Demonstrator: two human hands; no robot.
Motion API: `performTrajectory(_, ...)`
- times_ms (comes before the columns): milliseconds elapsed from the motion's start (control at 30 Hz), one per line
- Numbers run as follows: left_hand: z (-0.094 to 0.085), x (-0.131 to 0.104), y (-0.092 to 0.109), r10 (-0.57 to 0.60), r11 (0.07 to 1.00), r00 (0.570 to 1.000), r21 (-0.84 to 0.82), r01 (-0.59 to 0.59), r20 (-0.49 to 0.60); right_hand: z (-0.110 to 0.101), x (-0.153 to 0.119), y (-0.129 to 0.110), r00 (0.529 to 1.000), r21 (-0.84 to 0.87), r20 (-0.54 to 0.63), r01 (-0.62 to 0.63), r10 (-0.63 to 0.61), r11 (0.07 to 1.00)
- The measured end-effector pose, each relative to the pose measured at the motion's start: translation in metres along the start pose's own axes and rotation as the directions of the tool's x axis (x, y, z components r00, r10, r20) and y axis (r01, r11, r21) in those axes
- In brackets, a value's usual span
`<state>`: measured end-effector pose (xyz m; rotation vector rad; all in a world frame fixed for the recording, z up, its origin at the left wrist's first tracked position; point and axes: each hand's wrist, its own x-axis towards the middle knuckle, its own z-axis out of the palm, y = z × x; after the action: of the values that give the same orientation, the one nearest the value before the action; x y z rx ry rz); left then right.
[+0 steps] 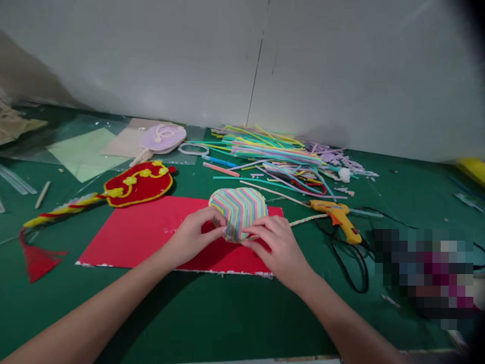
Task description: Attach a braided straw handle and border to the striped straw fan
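Note:
A pastel striped panel [239,205], with rounded lobes at its top, is held tilted above a red sheet [132,232]. My left hand [197,232] pinches its lower left edge between thumb and fingers. At the lower right edge, my right hand [275,242] grips the panel and what looks like the end of a twisted pastel cord [308,219]. That cord runs off to the right. The fingertips partly cover the panel's bottom.
An orange glue gun [339,217] with a black cable lies right. Behind are many pastel stems [273,146] and scraps. A red fan [140,184] with yellow flowers and a lilac fan [162,139] lie left. A grey wall [170,60] stands behind.

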<state>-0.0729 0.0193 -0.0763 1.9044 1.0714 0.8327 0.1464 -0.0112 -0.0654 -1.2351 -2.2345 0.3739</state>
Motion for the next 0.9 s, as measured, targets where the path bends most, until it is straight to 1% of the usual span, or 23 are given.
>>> performTrajectory(100, 0.001, -0.001, 0.003, -0.011, 0.999, 1.0, -0.044, 0.012, 0.01, 0.003, 0.008, -0.017, 0.999, 0.057, 0.013, -0.051, 0.05, 0.997)
performTrajectory(167, 0.0, -0.001, 0.005, -0.016, 0.998, 1.0, -0.064, 0.017, 0.01, 0.006, 0.013, -0.022, 0.997, 0.08, 0.02, -0.072, 0.071, 0.994)
performTrajectory(300, 0.0, -0.003, 0.007, -0.016, 0.997, 1.0, -0.07, 0.017, 0.012, 0.01, 0.017, -0.021, 0.998, 0.082, -0.011, -0.064, 0.065, 0.995)
performTrajectory(500, 0.0, -0.005, 0.008, -0.02, 0.996, 1.0, -0.082, 0.02, 0.005, 0.013, 0.014, -0.024, 0.996, 0.102, -0.045, -0.078, 0.083, 0.992)
performTrajectory(600, 0.001, -0.006, 0.007, 0.002, 0.998, 1.0, -0.064, -0.001, 0.018, 0.011, 0.013, -0.025, 0.993, 0.121, -0.065, -0.091, 0.099, 0.989)
performTrajectory(667, -0.003, -0.007, 0.007, 0.029, 0.999, 0.999, -0.042, -0.028, 0.018, 0.006, 0.012, -0.022, 0.989, 0.122, -0.094, -0.104, 0.116, 0.987)
performTrajectory(733, -0.01, -0.006, 0.006, 0.03, 1.0, 0.999, -0.002, -0.03, -0.027, -0.001, 0.012, -0.014, 0.98, 0.12, -0.141, -0.122, 0.139, 0.985)
performTrajectory(800, -0.022, -0.006, 0.005, -0.015, 0.998, 0.992, 0.057, 0.022, -0.129, -0.01, 0.012, -0.001, 0.972, 0.113, -0.172, -0.143, 0.161, 0.983)
performTrajectory(833, -0.028, -0.005, 0.005, -0.051, 0.994, 0.98, 0.087, 0.069, -0.192, -0.014, 0.011, 0.007, 0.967, 0.101, -0.193, -0.147, 0.165, 0.984)
performTrajectory(900, -0.039, -0.003, 0.005, -0.131, 0.977, 0.939, 0.12, 0.177, -0.319, -0.023, 0.009, 0.024, 0.956, 0.077, -0.229, -0.171, 0.184, 0.982)
